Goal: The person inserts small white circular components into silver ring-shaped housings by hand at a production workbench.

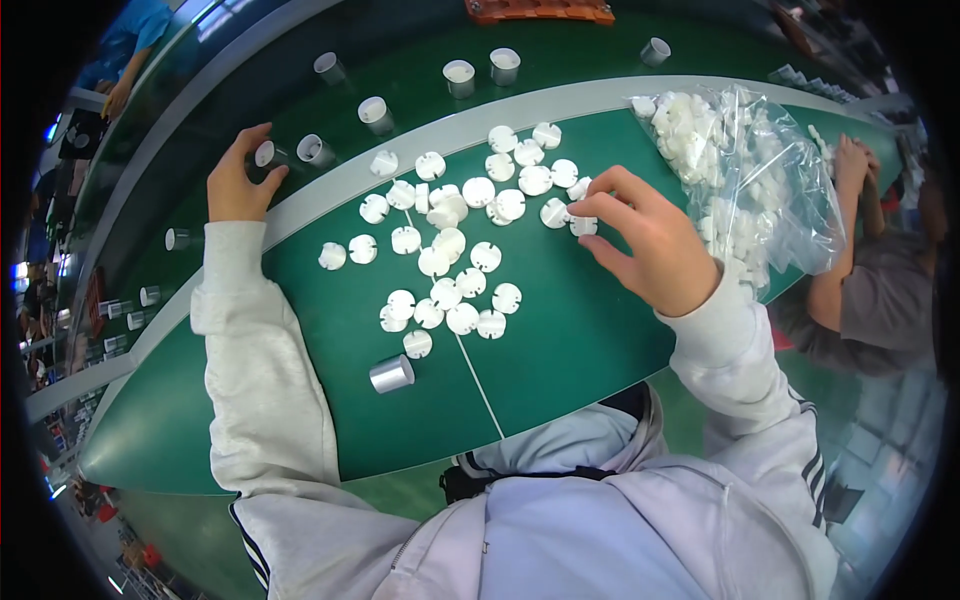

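Note:
My left hand (240, 183) reaches over the conveyor at the far left, thumb and forefinger apart on either side of a small silver metal cup (268, 155). It appears not to be gripping the cup. My right hand (645, 235) is closed, thumb and fingers at a white plastic disc (583, 226) at the right end of the scattered pieces. Many similar notched white discs (478, 192) lie loosely over the green tabletop (560, 330), some overlapping. Near its front a silver cylinder (392, 374) rests on its side.
More silver cups stand on the green conveyor (420, 115) beyond the pale rail (560, 95). A clear plastic bag (790, 190) of white pieces sits at the right. Beside it another person's hands (853, 160) rest near the table. An orange tray (540, 10) is at the back.

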Demonstrator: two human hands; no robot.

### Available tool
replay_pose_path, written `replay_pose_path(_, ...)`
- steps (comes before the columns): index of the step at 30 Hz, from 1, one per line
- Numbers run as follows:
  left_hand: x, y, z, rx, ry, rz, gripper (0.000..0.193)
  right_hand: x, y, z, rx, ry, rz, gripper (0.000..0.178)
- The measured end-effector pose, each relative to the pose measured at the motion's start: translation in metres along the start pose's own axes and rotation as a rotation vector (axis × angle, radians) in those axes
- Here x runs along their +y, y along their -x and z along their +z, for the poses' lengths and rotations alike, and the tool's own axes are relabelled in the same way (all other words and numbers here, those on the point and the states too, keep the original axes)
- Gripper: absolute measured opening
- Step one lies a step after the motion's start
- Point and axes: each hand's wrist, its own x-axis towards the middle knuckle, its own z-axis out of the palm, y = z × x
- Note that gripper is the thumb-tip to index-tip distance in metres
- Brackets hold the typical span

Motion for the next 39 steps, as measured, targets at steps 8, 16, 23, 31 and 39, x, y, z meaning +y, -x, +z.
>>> replay_pose_path(8,0.023,0.002,0.015,-0.072,-0.079,0.21,0.044,0.01,0.015,0.025,0.056,0.056,0.137,0.03)
replay_pose_path(16,0.097,0.026,-0.009,-0.072,0.59,0.129,0.035,0.007,0.022,0.008,0.085,-0.003,0.074,0.019)
replay_pose_path(23,0.18,0.067,-0.014,-0.17,0.721,0.2,0.04,0.014,0.032,0.006,-0.153,-0.277,0.184,0.008)
replay_pose_path(31,0.2,0.082,-0.002,-0.21,0.747,0.131,0.042,0.008,0.044,0.023,0.062,-0.105,0.12,0.024)
replay_pose_path(39,0.229,0.084,0.004,-0.244,0.86,0.231,0.047,0.016,0.043,0.013,0.059,-0.043,0.003,0.027)
